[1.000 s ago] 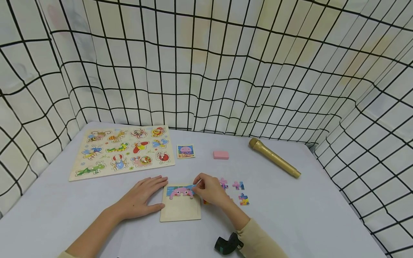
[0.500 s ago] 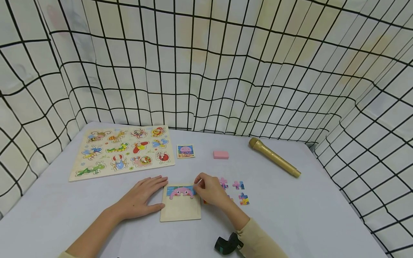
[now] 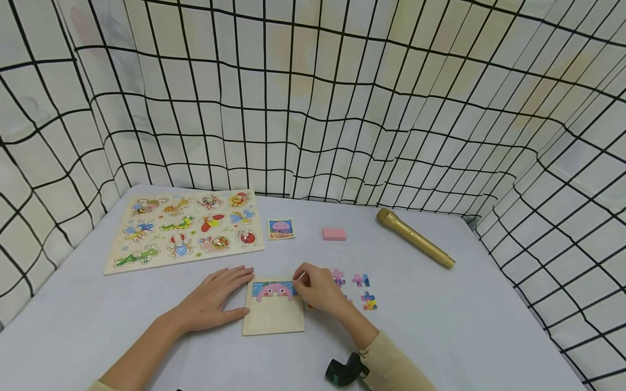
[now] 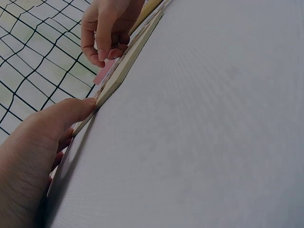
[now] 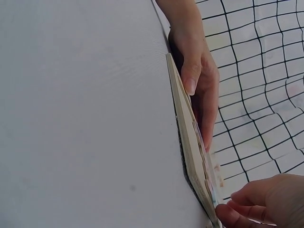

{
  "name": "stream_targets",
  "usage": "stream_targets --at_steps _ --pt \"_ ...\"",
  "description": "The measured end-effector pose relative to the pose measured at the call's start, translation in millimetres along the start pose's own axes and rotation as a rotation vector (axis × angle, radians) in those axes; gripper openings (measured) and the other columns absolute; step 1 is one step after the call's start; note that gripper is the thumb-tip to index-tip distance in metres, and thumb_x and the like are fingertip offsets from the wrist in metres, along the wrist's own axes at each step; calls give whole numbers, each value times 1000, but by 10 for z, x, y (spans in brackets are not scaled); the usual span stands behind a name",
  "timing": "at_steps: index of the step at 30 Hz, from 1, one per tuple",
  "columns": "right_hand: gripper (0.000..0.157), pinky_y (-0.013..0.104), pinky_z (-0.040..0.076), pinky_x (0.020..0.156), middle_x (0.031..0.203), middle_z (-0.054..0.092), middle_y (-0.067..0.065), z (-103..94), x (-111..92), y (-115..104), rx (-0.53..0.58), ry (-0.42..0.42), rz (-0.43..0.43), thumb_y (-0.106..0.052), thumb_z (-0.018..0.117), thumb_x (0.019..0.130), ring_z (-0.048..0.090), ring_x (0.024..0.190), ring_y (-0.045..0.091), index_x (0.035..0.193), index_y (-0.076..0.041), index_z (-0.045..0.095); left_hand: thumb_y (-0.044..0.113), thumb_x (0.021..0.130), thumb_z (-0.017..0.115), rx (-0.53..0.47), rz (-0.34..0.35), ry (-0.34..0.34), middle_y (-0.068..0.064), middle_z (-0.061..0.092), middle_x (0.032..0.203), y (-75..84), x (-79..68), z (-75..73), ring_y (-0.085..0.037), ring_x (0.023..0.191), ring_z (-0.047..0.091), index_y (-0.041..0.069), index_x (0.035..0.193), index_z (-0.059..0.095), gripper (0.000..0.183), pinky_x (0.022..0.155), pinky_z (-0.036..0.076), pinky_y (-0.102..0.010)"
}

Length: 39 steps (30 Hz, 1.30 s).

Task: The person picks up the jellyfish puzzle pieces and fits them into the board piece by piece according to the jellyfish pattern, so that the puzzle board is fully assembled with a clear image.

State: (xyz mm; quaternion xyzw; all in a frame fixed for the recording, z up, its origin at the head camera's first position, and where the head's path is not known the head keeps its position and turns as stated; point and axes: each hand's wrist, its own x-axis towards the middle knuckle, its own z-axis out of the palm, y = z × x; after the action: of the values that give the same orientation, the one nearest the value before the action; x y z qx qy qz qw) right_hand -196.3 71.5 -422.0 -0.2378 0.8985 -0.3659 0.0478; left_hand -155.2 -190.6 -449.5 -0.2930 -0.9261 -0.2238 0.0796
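Note:
A small square wooden puzzle tray (image 3: 274,319) lies at the front of the table. Along its top, blue and pink jigsaw pieces (image 3: 274,290) form part of a pink sea creature. My left hand (image 3: 217,301) rests beside the tray with fingers extended; its thumb touches the tray's left edge. At the tray's upper right corner, my right hand (image 3: 318,288) pinches a blue puzzle piece (image 3: 295,285), mostly hidden by the fingers. In the left wrist view, the right hand (image 4: 110,31) has curled fingers just over the tray's edge (image 4: 126,66).
Loose puzzle pieces (image 3: 369,300) lie right of the tray, partly behind the right hand. Farther back are an insect puzzle board (image 3: 161,233), a picture card (image 3: 281,229), a pink block (image 3: 334,234) and a gold microphone (image 3: 415,239). Black netting (image 3: 303,136) encloses the table.
The blue piece at the tray's upper right corner has gone from tilted to lying flatter beside the other pieces. Both hands have stayed almost in place.

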Motion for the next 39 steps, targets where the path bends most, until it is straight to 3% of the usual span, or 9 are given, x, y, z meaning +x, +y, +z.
stream_targets --at_steps 6,11,21,30,34,39 --pt "6 21 41 38 62 54 -5 -6 -4 -12 38 -38 10 -13 57 89 47 39 9 93 -10 59 48 81 63 -6 -2 -1 -4 41 140 1 8 -7 -25 130 34 8 135 46 69 105 20 -45" --pt "6 21 39 39 62 54 -4 -27 -12 23 36 -22 -21 -12 57 89 46 43 8 93 -9 59 47 81 63 -4 3 3 -5 42 140 3 16 -5 -25 130 34 8 134 46 69 105 21 -45" --pt "6 20 43 55 74 54 -5 -158 -49 119 -59 58 -47 -10 63 86 48 67 12 91 -9 61 46 80 64 7 36 41 -8 45 137 5 9 12 -29 127 37 5 132 48 68 102 24 -48" --pt "11 28 46 72 84 60 -2 -263 -46 229 -113 82 -44 -7 65 81 52 82 17 92 -8 63 47 81 63 -9 10 8 -6 42 139 10 4 2 -26 130 34 7 135 46 69 104 22 -45" --pt "13 30 42 73 86 62 1 -287 -41 267 -146 96 -43 -10 67 80 50 84 19 93 -7 64 48 81 62 -2 -2 -7 -5 41 140 3 5 3 -25 130 33 8 135 45 70 105 21 -45" --pt "19 33 39 73 90 63 2 -282 -39 308 -266 117 -46 -14 69 80 47 83 18 97 -7 66 50 81 61 -4 -23 -22 -4 41 140 1 5 2 -25 131 32 9 135 45 70 105 21 -45"
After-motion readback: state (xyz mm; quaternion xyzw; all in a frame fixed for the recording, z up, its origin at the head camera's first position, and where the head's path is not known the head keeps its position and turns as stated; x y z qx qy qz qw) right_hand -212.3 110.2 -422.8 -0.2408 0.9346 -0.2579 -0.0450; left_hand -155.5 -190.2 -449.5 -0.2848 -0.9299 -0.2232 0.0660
